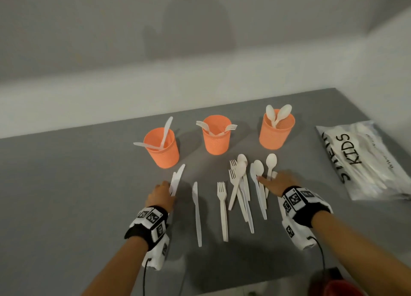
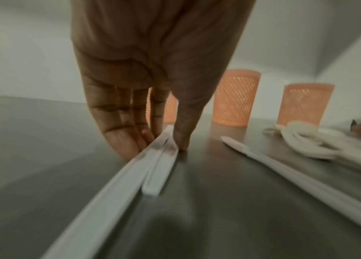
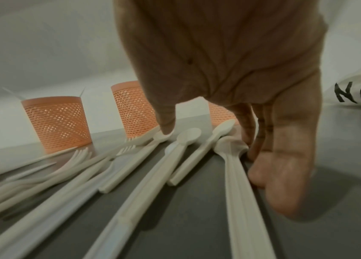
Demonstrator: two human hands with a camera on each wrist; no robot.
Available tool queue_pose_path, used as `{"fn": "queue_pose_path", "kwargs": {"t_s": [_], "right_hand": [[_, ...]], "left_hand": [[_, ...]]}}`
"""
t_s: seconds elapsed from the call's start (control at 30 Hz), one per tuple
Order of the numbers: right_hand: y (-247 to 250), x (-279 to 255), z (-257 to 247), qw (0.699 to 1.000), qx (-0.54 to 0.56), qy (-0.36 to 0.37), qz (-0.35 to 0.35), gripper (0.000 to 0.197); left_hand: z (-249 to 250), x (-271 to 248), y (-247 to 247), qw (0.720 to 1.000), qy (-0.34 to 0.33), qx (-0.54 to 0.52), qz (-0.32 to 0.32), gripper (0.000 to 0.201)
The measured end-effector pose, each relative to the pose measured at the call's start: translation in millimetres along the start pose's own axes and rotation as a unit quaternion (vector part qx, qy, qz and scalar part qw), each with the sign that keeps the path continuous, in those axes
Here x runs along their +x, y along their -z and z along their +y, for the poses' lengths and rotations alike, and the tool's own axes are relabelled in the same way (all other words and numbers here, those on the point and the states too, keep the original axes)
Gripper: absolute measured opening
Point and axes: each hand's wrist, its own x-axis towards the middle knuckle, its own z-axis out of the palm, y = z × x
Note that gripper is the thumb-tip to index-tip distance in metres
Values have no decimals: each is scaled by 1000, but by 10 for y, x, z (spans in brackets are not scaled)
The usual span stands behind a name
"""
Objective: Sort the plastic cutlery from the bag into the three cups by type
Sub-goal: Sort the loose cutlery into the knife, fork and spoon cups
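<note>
Three orange mesh cups stand in a row: the left cup (image 1: pixel 163 150) holds knives, the middle cup (image 1: pixel 216 137) forks, the right cup (image 1: pixel 275 132) spoons. White plastic cutlery lies loose in front of them. My left hand (image 1: pixel 165 192) pinches two knives (image 2: pixel 159 157) by their handles between thumb and fingers, low on the table. My right hand (image 1: pixel 270 180) rests spread over a cluster of spoons (image 3: pixel 188 138); its thumb touches one spoon bowl and its fingers touch the table beside another spoon (image 3: pixel 230 150). The printed plastic bag (image 1: pixel 364 160) lies at the right.
A single knife (image 1: pixel 196 211) and a fork (image 1: pixel 223 209) lie between my hands, beside a crossed pile of forks and spoons (image 1: pixel 241 191). The grey table (image 1: pixel 66 184) meets a white wall behind the cups. A red object (image 1: pixel 342 288) shows at the near right edge.
</note>
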Motion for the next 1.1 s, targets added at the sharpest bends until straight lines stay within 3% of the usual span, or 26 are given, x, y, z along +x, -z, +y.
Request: {"fn": "queue_pose_path", "kwargs": {"t_s": [0.07,0.17,0.3,0.53,0.67,0.87,0.93,1.0,1.07,1.1], "right_hand": [[-9,5,13,1000,23,0,-2,68],[-49,-6,-38,996,86,-19,-12,86],[-111,-79,-211,997,70,-40,-18,117],[-201,-238,-414,1000,-15,-15,-23,130],[-267,-226,-370,999,-45,3,12,106],[-240,-228,-322,998,-51,36,32,72],[-268,-235,-295,997,-62,43,35,71],[-287,-256,-288,993,-104,55,18,88],[-288,-250,-280,989,-129,72,1,94],[-288,-257,-272,986,-142,83,-1,90]], "left_hand": [[-135,-176,-67,1000,12,-6,-17,46],[-82,-456,-266,997,-1,-51,-53,51],[377,-509,-487,993,-35,-82,-73,51],[1240,-462,-661,986,-103,-80,-104,42],[1377,-448,-686,967,-134,-133,-172,26],[1375,-432,-670,934,-135,-228,-239,31],[1352,-409,-618,954,-135,-199,-179,21],[1306,-315,-523,974,-116,-188,-50,17],[1264,-206,-447,966,-98,-239,22,11],[1258,-141,-439,964,-106,-243,27,21]]}}
